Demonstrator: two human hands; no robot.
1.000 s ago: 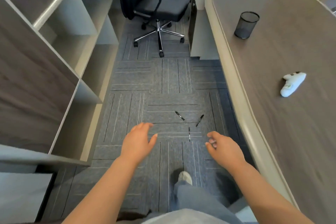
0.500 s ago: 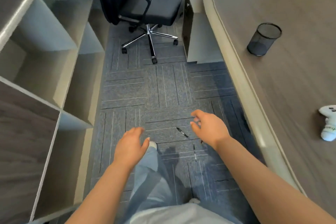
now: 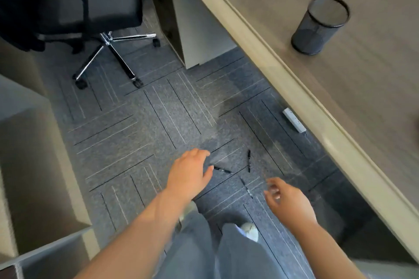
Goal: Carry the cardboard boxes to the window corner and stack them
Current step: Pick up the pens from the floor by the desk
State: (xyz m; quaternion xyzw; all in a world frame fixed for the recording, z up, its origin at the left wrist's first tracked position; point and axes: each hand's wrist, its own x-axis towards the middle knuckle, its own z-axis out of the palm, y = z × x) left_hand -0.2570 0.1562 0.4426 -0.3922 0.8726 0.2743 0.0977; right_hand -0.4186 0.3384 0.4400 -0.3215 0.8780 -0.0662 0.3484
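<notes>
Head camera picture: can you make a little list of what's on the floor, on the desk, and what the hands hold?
floor: grey carpet, three black pens
desk: one black mesh cup, upright
chair: black office chair, far left
left hand: open, holds nothing
right hand: loosely curled, seems empty
cardboard boxes: none in view

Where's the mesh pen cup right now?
Head view, upper right: the mesh cup stands upright on the desk, a little in from its curved edge, above and right of the pens on the carpet.
</notes>
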